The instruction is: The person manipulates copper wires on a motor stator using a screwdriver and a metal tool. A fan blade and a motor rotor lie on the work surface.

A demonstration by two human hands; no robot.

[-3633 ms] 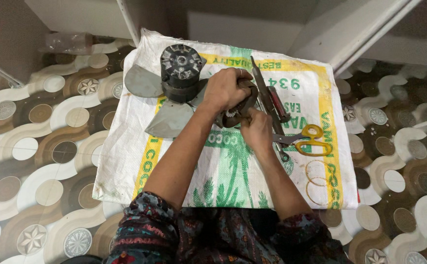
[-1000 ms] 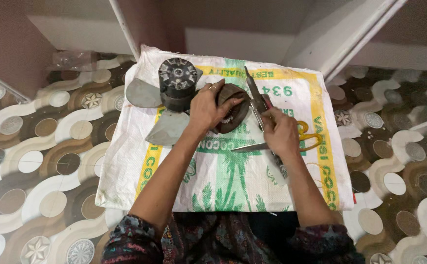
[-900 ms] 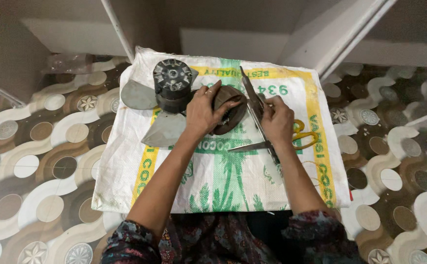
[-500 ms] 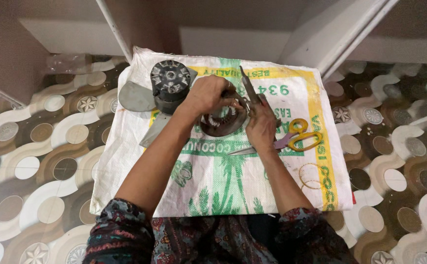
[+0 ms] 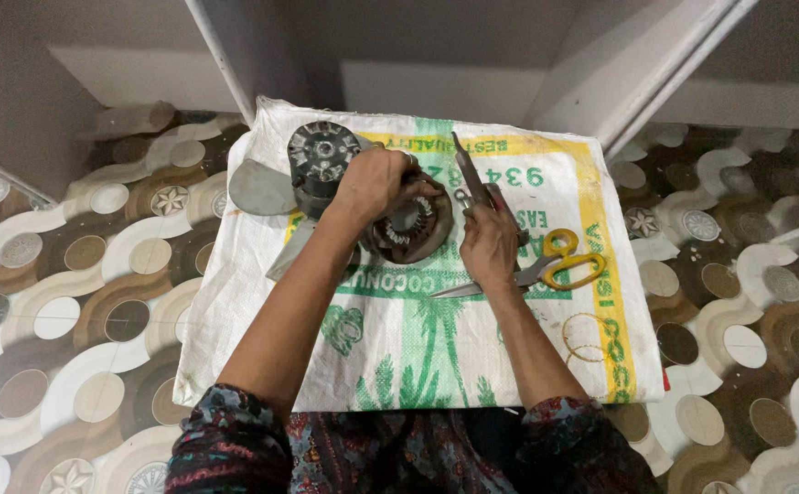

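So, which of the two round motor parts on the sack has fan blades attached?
The dark motor body, farther from the person; grey blades stick out of it. The wound ring under the left hand has none.

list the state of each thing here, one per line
left hand: gripping the stator rim
right hand: holding a metal tool
motor stator: tilted on the sack, windings exposed
metal tool: held, tip pointing away
scissors: lying flat, shut
fan motor with blades: standing on the sack
woven sack: spread flat on the floor
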